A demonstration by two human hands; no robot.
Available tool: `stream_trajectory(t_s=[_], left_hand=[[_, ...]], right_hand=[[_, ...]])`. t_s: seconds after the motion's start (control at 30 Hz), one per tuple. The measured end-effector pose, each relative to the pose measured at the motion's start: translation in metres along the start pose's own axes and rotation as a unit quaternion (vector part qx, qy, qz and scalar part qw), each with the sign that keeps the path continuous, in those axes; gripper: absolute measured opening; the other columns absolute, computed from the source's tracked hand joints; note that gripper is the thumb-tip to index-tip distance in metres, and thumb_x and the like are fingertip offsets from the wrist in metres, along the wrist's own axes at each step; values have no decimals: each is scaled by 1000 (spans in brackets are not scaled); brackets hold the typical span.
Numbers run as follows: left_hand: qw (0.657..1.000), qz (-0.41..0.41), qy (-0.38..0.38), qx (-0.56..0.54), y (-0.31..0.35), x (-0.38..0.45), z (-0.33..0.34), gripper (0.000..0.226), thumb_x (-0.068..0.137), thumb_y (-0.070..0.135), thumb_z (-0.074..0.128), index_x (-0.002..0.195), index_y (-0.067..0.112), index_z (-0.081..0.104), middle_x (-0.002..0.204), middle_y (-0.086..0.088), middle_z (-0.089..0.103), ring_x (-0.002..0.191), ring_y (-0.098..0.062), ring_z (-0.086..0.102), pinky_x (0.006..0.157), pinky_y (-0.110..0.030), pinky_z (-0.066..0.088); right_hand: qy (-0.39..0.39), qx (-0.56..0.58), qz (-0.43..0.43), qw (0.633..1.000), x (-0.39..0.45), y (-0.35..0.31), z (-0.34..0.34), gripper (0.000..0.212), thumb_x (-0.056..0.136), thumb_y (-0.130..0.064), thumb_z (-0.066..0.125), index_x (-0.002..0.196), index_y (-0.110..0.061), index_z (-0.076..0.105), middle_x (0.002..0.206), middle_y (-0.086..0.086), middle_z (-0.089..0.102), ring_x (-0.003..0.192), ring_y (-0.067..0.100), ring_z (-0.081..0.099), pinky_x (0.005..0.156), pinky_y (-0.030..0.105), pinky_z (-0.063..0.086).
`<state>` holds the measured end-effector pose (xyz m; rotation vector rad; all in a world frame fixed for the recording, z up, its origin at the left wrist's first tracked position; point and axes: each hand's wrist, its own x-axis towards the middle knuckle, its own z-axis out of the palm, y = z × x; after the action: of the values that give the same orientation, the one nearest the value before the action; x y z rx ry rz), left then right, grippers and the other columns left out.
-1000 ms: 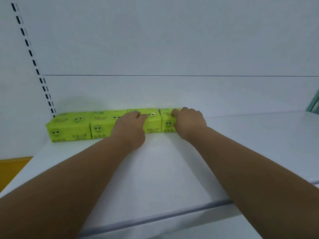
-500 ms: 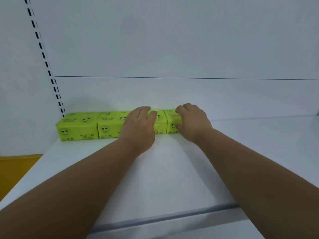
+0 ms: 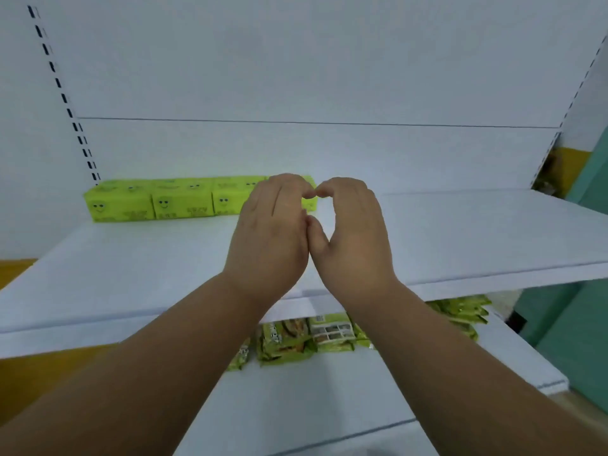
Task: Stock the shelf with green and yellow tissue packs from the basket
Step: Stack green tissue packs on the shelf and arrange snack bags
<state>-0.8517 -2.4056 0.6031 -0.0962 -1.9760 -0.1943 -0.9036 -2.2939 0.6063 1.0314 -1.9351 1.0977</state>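
Even soft light, faint shadows; slight blur, perhaps motion; edges bowed

back panel [image 3: 296,60]: white, plain, w/ one thin horiz. seam across
uprights: slotted strips, left [image 3: 62,93] & right [image 3: 572,93] edges
lower shelf [image 3: 329,390]: white, carries green snack bags [image 3: 296,340]
wall [image 3: 592,291]: teal at far right; yellow-orange patches at left [image 3: 16,268] & upper right [image 3: 566,169]
light: even, soft, bluish cast

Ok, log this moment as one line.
left hand: empty, raised | right hand: empty, raised | tissue packs: row at shelf back | snack packets: lower shelf
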Motion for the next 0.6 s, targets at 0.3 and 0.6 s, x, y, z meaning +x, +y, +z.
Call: stream_trajectory(t_s=[0.3,0.6], left_hand=[[991,-73,-91,-72,178,-119,14,28,79,-13,57,105,-6,63,109,-19,64,101,-35,59,93,-41,46],[925,-186,-303,-136,257,-286,52,37,71,-13,54,107,-5,62,110,-21,62,100,-40,59,89,-46,47]], right_hand=[[-57,-7,53,997,-164,41,-126,31,80,-2,61,110,-7,60,110,6,59,104,25,55,89,38,44],[-191,16,267,945,-357,83,-146,30,83,-2,63,113,-5,59,111,8,58,104,25,55,91,30,40]])
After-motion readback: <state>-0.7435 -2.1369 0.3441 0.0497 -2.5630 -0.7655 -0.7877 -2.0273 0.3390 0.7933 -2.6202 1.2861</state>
